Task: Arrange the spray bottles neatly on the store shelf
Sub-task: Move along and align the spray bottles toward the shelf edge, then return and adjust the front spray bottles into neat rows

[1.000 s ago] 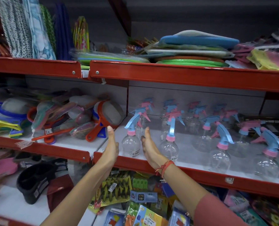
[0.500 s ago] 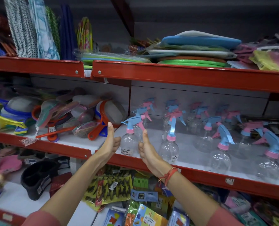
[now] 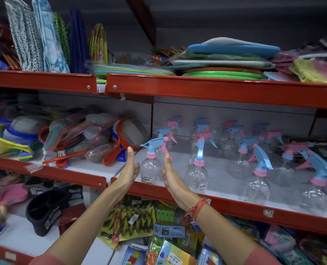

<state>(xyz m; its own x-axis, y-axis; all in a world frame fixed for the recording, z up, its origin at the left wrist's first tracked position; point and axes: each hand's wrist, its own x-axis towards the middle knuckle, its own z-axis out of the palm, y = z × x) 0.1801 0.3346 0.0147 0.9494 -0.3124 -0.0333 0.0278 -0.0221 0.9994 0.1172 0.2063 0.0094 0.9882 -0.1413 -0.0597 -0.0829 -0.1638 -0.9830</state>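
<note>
Several clear spray bottles with blue and pink trigger heads stand on the white middle shelf (image 3: 235, 204) with its red front lip. The front-left spray bottle (image 3: 150, 170), blue trigger and pink collar, stands upright near the lip. My left hand (image 3: 130, 170) cups its left side, thumb up. My right hand (image 3: 171, 177) presses its right side, thumb up, a red thread on the wrist. A second front bottle (image 3: 197, 174) stands just right of my right hand. Two more (image 3: 257, 185) (image 3: 314, 193) stand further right, unevenly spaced and turned different ways.
Strainers and scrubbers (image 3: 101, 142) are piled on the shelf section to the left. The upper red shelf (image 3: 216, 90) overhangs, loaded with flat mats. Packaged goods (image 3: 132, 222) fill the shelf below my arms. A black holder (image 3: 44, 209) sits at the lower left.
Both hands went from flat and apart beside the front-left bottle to closed against its sides. The bottle has shifted slightly left, away from the second bottle.
</note>
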